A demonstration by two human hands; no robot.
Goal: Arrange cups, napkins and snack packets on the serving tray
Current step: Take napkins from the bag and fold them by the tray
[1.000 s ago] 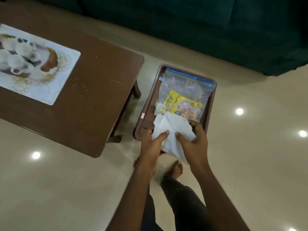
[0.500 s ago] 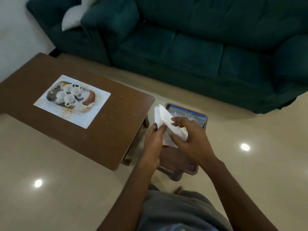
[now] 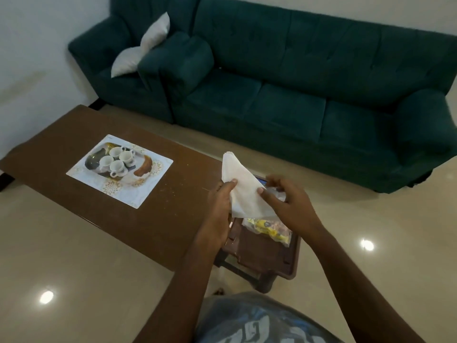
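A napkin [image 3: 243, 191] is hanging between the left hand [image 3: 218, 209] and the right hand [image 3: 288, 205]. Below the hands, a tray [image 3: 267, 258] is sitting on the floor with a snack packet [image 3: 270, 229] lying in it. Left of the left hand, a tabletop [image 3: 74, 144] is carrying a placemat [image 3: 120, 170]. Beyond the hands, a sofa [image 3: 296, 82] is standing.

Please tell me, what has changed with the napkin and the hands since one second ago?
Both hands, left and right, lifted the napkin off the snack bag and now hold it in the air above the tray. Neither hand let go. The bag stayed on the tray, and the tray stayed beside the table.
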